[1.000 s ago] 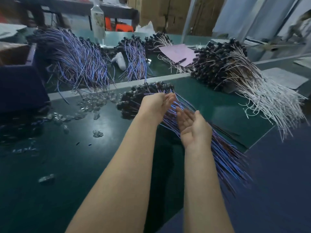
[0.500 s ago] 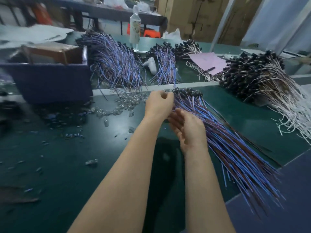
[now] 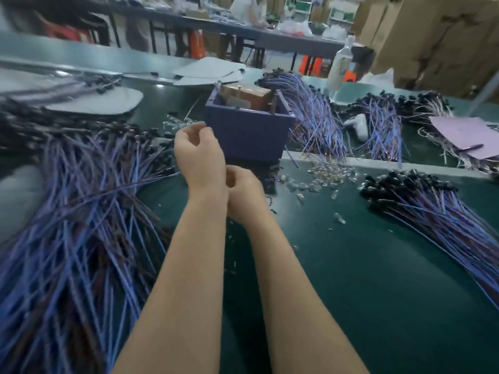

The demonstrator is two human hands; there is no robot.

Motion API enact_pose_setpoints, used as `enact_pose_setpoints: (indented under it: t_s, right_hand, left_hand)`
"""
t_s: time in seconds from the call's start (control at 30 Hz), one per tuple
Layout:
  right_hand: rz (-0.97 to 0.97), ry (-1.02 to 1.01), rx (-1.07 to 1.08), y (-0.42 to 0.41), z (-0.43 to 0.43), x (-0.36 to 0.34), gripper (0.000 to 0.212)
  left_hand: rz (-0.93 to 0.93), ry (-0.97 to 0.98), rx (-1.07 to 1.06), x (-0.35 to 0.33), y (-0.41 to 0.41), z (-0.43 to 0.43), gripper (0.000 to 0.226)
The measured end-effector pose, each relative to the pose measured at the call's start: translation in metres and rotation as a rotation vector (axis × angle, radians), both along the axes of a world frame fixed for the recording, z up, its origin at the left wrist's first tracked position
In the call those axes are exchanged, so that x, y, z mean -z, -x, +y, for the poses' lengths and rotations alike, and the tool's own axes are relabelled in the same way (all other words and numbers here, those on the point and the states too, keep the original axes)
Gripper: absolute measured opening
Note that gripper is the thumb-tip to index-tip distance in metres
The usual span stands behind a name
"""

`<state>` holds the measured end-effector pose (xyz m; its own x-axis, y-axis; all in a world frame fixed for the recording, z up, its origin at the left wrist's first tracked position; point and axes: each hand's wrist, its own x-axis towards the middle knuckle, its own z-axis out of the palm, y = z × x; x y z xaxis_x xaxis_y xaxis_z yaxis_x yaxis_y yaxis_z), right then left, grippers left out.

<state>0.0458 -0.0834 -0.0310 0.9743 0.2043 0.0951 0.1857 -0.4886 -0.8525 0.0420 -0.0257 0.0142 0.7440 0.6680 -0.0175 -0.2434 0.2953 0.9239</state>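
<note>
Only the person's two forearms and hands show, and both forearms are bare along their whole visible length. The left hand (image 3: 199, 157) and the right hand (image 3: 244, 197) are bare as well; their fingers are too blurred for detail.

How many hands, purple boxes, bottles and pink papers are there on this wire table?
hands: 2, the left hand and the right hand
purple box: 1
bottle: 1
pink paper: 1
total: 5
</note>
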Motion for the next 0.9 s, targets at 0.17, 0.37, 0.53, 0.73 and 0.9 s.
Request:
enact_pose_setpoints:
  t_s: [0.17, 0.37, 0.53, 0.73, 0.9]
  right_hand:
    - [0.087, 0.040, -0.159, -0.007, 0.066, 0.008, 0.027]
    - [-0.341, 0.326, -0.128, -0.004, 0.067, 0.020, 0.032]
    - [-0.379, 0.089, -0.038, -0.005, 0.015, -0.019, 0.018]
    - [-0.282, -0.286, 0.223, -0.001, -0.074, -0.039, 0.024]
    - [-0.073, -0.341, 0.189, 0.016, -0.125, -0.026, 0.030]
  left_hand:
    - [-0.014, 0.023, -0.152, -0.004, 0.008, 0.042, 0.015]
    - [-0.116, 0.070, -0.099, -0.018, 0.013, 0.047, 0.017]
    - [-0.059, 0.006, 0.133, -0.021, 0.007, 0.032, 0.025]
    - [0.285, -0.478, 0.577, -0.014, 0.002, -0.019, 0.048]
    - [-0.018, 0.148, 0.585, -0.004, -0.005, -0.046, 0.022]
